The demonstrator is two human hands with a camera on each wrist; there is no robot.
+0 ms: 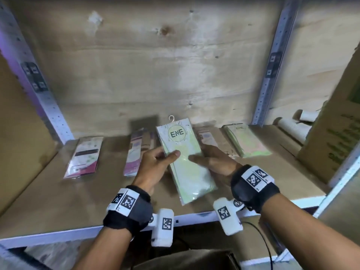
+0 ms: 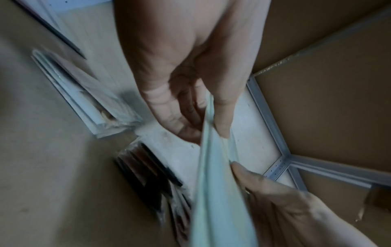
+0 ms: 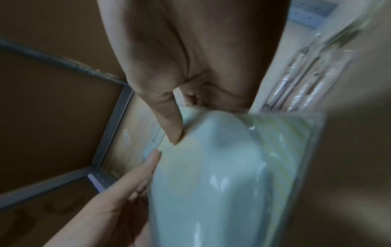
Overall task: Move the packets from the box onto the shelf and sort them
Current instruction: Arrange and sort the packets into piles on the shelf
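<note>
- We hold a pale green packet [image 1: 185,158] over the shelf [image 1: 58,201], in front of the sorted piles; it looks to be a small stack of thin packets.
- Our left hand [image 1: 153,168] pinches its left edge, thumb on top and fingers beneath.
- Our right hand [image 1: 216,162] grips the right edge, thumb on the face; the fingers underneath are hidden.
- We judge it light and flat, bendy rather than stiff, with a glossy plastic sleeve that may slip or fan apart.
- The long edges near mid-length seem the best hold, squeezing the layers together.
- A matching green packet [image 1: 246,141] lies to the right, likely its pile.
</note>
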